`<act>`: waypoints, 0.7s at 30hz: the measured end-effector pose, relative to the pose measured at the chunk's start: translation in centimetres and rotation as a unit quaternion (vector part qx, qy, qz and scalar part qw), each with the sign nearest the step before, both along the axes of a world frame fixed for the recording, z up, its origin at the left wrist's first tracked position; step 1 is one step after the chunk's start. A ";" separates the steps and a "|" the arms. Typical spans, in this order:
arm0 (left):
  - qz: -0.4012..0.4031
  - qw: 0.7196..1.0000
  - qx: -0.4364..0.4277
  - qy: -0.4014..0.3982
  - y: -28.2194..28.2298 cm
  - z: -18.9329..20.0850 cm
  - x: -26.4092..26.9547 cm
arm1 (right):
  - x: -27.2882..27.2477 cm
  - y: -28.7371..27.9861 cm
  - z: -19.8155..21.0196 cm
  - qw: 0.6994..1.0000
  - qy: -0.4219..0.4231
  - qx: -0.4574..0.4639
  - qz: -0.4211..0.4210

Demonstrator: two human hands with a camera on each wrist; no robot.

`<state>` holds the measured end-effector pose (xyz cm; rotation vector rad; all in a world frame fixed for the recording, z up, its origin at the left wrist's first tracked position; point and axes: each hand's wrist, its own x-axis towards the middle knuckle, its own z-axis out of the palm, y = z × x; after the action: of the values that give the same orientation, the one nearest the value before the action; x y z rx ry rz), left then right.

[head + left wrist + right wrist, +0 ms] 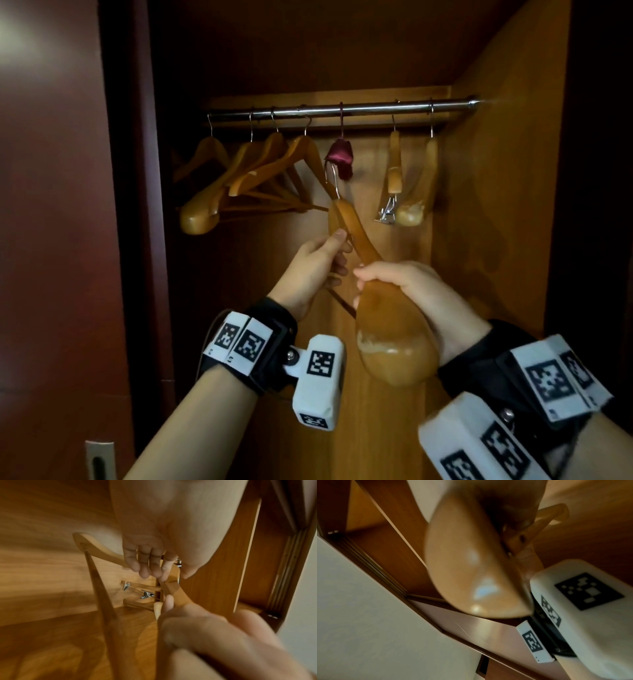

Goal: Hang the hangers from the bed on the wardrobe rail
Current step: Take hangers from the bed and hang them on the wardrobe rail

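Observation:
I hold one wooden hanger [387, 322] with both hands below the metal wardrobe rail [342, 110]. My left hand [318, 263] grips its neck just under the metal hook [334, 181], thumb on top. My right hand [411, 291] is wrapped round the broad near shoulder end. The hook points up toward the rail, well short of it. In the left wrist view my left fingers [147, 563] curl over the hanger's neck [171, 586]. The right wrist view is filled by the hanger's rounded end [471, 561]; my right fingers are hidden there.
Several wooden hangers [239, 171] hang at the rail's left, a dark red padded one [339, 157] in the middle, and two clip hangers [411, 178] at the right. A dark wardrobe door [51, 240] stands left; the wardrobe's side wall [496, 205] is right.

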<state>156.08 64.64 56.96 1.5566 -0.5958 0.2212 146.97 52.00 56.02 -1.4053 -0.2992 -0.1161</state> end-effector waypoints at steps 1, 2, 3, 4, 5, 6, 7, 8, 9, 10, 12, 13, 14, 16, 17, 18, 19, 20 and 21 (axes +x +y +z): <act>-0.009 1.000 -0.001 -0.002 -0.2 -0.1 -0.1 | -0.2 -0.2 -0.1 1.000 -0.001 0.010 -0.004; -0.016 1.000 -0.001 -0.003 -0.4 -0.1 0.0 | -0.6 -0.4 -0.2 1.000 -0.001 0.016 -0.012; -0.022 1.000 0.000 -0.004 -0.6 -0.2 0.0 | -0.8 -0.7 -0.3 1.000 -0.001 0.021 -0.019; -0.028 1.000 0.002 -0.004 -0.8 -0.3 0.2 | -1.0 -1.0 -0.4 0.999 -0.002 0.027 -0.028; -0.035 0.999 0.006 -0.004 -1.0 -0.4 0.3 | -1.1 -1.2 -0.4 0.999 -0.002 0.034 -0.040; -0.042 0.999 0.011 -0.004 -1.2 -0.5 0.4 | -1.2 -1.4 -0.3 0.998 -0.002 0.046 -0.050; -0.047 0.999 0.014 -0.004 -1.4 -0.6 0.6 | -1.1 -1.5 -0.1 0.997 -0.002 0.059 -0.057; -0.051 0.999 0.016 -0.004 -1.5 -0.6 0.7 | -1.1 -1.5 0.2 0.996 -0.008 0.071 -0.060; -0.053 0.998 0.018 -0.004 -1.7 -0.6 0.7 | -1.2 -1.5 0.4 0.995 -0.017 0.080 -0.057; -0.055 0.998 0.021 -0.006 -1.9 -0.6 0.7 | -1.2 -1.5 0.5 0.994 -0.027 0.089 -0.057; -0.060 0.998 0.028 -0.010 -2.0 -0.7 0.9 | -1.5 -1.6 0.2 0.994 -0.028 0.089 -0.058; -0.062 0.998 0.032 -0.012 -2.0 -0.7 0.9 | -1.6 -1.8 0.0 0.994 -0.023 0.082 -0.065; -0.061 0.997 0.035 -0.014 -2.0 -0.7 1.1 | -1.7 -2.2 -0.4 0.994 -0.015 0.074 -0.075; -0.057 0.998 0.036 -0.015 -1.9 -0.7 1.4 | -1.4 -2.7 -0.4 0.991 0.005 0.064 -0.114; -0.056 0.998 0.038 -0.014 -1.9 -0.6 1.5 | -1.0 -3.0 -0.4 0.989 0.017 0.058 -0.134; -0.056 0.998 0.038 -0.013 -1.9 -0.6 1.6 | -0.9 -3.1 -0.4 0.988 0.032 0.042 -0.147; -0.058 0.997 0.039 -0.013 -1.9 -0.6 1.7 | -0.8 -3.3 -0.5 0.986 0.047 0.026 -0.159; -0.059 0.997 0.041 -0.013 -2.0 -0.6 1.8 | -0.8 -3.5 -0.8 0.986 0.039 0.024 -0.162; -0.061 0.997 0.045 -0.015 -2.1 -0.5 1.8 | -0.6 -3.9 -1.2 0.986 0.028 0.030 -0.162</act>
<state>157.91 62.49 56.42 1.6002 -0.7297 0.1269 146.37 48.08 54.83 -1.3851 -0.0176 -0.3503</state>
